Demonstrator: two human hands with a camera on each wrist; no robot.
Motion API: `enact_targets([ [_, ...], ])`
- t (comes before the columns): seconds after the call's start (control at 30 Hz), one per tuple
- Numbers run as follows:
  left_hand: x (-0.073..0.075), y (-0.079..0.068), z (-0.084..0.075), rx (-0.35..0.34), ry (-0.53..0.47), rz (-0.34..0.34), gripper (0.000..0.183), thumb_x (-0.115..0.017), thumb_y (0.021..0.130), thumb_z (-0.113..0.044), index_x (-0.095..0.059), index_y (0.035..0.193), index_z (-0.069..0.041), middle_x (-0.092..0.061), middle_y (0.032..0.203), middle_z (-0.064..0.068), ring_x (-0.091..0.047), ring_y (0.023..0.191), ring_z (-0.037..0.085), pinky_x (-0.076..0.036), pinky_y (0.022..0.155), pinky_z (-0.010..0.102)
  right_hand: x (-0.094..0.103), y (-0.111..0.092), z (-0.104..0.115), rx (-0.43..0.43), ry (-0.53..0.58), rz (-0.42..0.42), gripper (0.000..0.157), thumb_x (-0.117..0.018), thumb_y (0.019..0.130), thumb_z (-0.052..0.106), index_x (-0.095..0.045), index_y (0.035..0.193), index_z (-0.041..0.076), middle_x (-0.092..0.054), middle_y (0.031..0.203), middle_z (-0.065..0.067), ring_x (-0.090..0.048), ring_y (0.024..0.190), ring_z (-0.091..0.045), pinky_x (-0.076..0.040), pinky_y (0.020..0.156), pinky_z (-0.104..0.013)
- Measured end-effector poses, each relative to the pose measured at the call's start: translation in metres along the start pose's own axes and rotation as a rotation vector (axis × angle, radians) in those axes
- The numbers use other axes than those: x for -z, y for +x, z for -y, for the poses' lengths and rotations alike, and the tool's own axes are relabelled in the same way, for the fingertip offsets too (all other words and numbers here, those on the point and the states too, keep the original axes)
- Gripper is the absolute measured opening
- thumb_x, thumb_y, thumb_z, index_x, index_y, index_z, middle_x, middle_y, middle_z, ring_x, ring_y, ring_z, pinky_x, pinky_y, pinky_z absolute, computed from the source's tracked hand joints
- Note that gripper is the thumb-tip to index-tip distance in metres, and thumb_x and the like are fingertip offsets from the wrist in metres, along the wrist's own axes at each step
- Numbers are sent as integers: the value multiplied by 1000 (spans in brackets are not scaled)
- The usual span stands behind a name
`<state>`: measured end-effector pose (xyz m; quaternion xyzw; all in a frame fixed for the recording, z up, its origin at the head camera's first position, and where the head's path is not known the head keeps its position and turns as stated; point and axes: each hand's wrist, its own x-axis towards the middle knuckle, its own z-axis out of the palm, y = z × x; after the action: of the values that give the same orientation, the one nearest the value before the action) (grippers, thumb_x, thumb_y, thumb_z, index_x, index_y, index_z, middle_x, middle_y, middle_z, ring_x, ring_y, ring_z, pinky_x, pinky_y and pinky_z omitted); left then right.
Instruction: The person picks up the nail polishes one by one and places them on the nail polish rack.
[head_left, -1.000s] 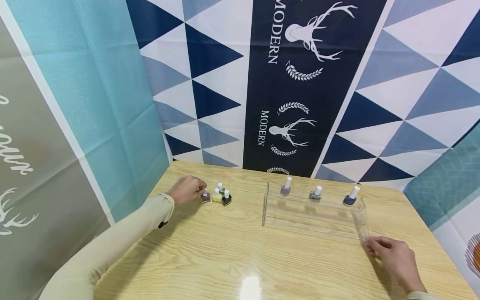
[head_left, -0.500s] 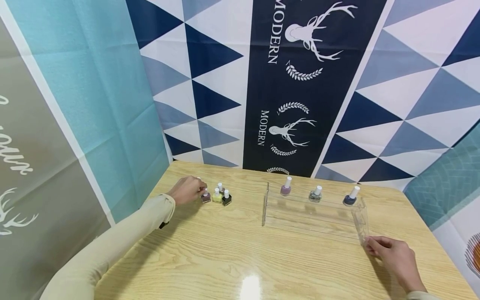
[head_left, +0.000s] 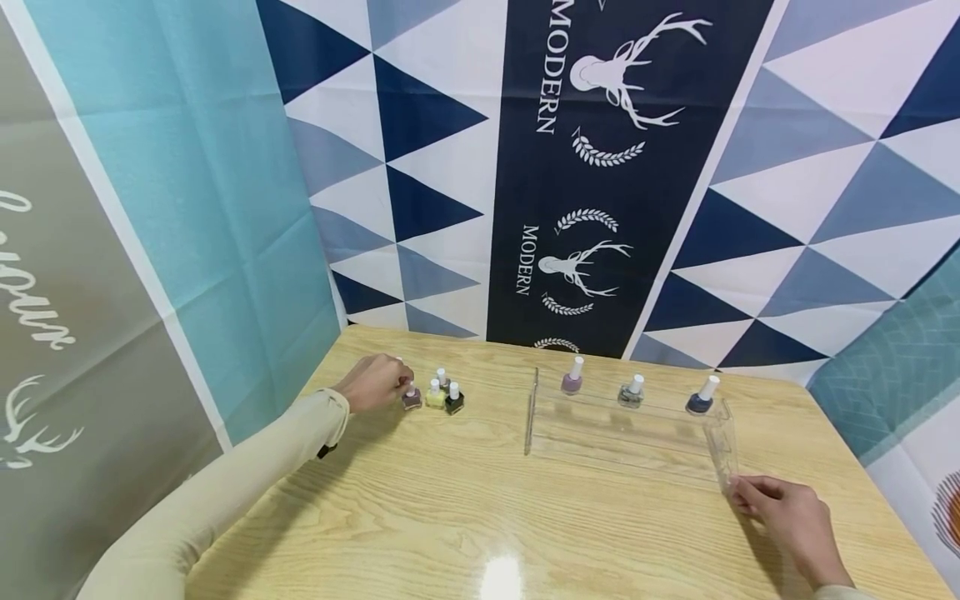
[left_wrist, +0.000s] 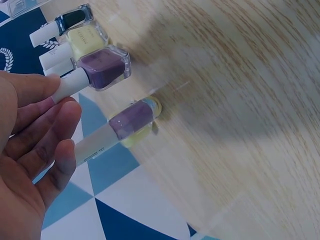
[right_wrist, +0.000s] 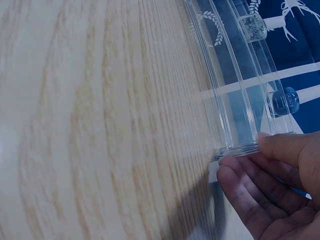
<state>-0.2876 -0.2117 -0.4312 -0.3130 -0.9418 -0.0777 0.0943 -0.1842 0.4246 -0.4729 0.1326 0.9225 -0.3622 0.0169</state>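
At the far left of the table, my left hand [head_left: 377,382] pinches the white cap of a dark purple nail polish bottle [left_wrist: 105,67]. A lilac nail polish bottle [left_wrist: 132,120] is beside the little finger in the left wrist view, mostly hidden by the hand in the head view. Close by stand a pale yellow bottle [head_left: 436,396] and a black one [head_left: 454,402], with another partly behind them. My right hand [head_left: 783,512] pinches the near right corner of a clear stepped rack [right_wrist: 235,100]. Its back tier carries a mauve bottle [head_left: 572,382], a glittery one [head_left: 631,392] and a dark blue one [head_left: 701,402].
The wooden table [head_left: 420,517] ends at a patterned cloth wall [head_left: 442,208] at the back, and a teal and grey cloth [head_left: 247,275] borders it on the left. Bare tabletop lies between the bottle cluster and the rack.
The head view has tilted very slightly. Both hands, the rack and the bottles hold essentially the same places.
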Motion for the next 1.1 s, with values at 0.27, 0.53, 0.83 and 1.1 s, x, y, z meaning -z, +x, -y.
enact_targets([
  [0.27, 8, -2, -1, 23, -35, 22, 20, -73, 96, -14, -73, 77, -17, -65, 70, -11, -47, 51, 1, -45, 54, 24, 0, 1, -2, 4, -11, 7, 60, -60, 102, 48, -70, 120, -9, -78, 91, -6, -71, 74, -9, -51, 61, -22],
  [0.53, 14, -2, -3, -6, -37, 17, 21, -73, 96, -15, -71, 75, -18, -66, 73, -10, -46, 50, 1, -45, 53, 24, 0, 1, -1, 8, -19, -3, 58, -61, 103, 46, -70, 119, -9, -78, 88, -5, -71, 73, -9, -50, 60, -22],
  [0.83, 20, 1, -12, -43, -42, 18, 10, -73, 96, -13, -79, 88, -15, -75, 85, -4, -56, 59, -2, -50, 59, 23, 1, 1, -2, 30, -38, -7, 60, -60, 102, 49, -71, 118, -8, -78, 87, -5, -71, 73, -9, -49, 60, -23],
  [1.1, 22, 3, -18, -69, -44, -10, 11, -73, 95, -12, -78, 86, -15, -74, 82, -7, -57, 61, -1, -52, 62, 25, 0, 1, -3, 29, -45, -14, 59, -61, 102, 48, -71, 117, -8, -77, 86, -4, -70, 72, -9, -50, 61, -25],
])
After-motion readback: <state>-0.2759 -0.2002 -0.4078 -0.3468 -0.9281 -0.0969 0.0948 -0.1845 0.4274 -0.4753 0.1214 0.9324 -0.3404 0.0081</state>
